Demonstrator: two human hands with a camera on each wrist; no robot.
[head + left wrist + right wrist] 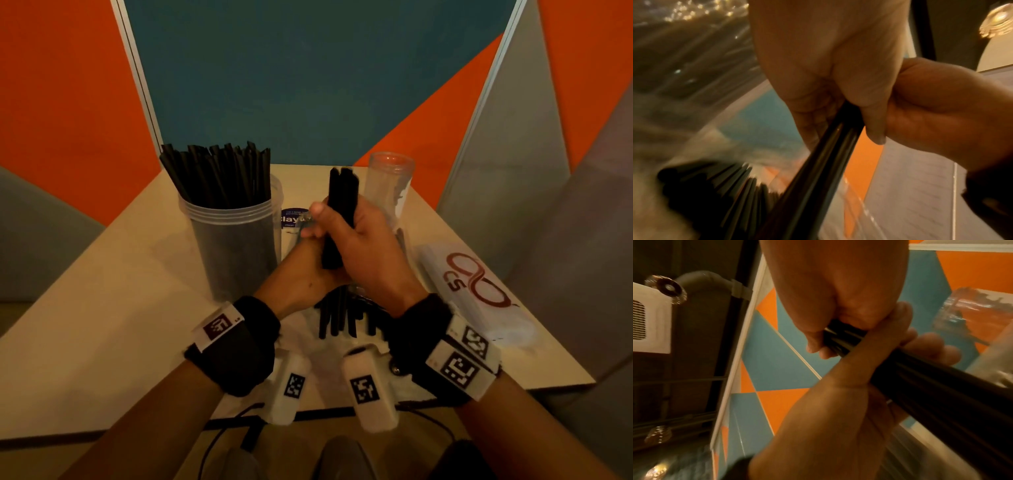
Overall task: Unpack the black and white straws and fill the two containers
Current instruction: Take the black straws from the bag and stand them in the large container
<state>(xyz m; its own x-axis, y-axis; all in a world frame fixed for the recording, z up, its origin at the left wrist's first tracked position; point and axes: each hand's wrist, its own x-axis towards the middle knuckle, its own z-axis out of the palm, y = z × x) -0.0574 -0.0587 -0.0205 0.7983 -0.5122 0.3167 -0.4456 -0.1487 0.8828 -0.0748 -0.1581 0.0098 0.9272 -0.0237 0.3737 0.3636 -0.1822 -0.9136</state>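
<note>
Black straws [219,178] are showing through a clear container [239,246], a black bundle [342,205] is standing before a second clear container [388,185], a white packet [476,291] with dark red lettering is lying by the beige desk's [102,308] right edge, and orange, teal and grey wall panels [308,85] are filling the background.

table [102,308]: beige | blue round sticker [291,216]: on table, part hidden | wall panels [68,85]: orange, teal, grey | cables [219,442]: below table's near edge
</note>
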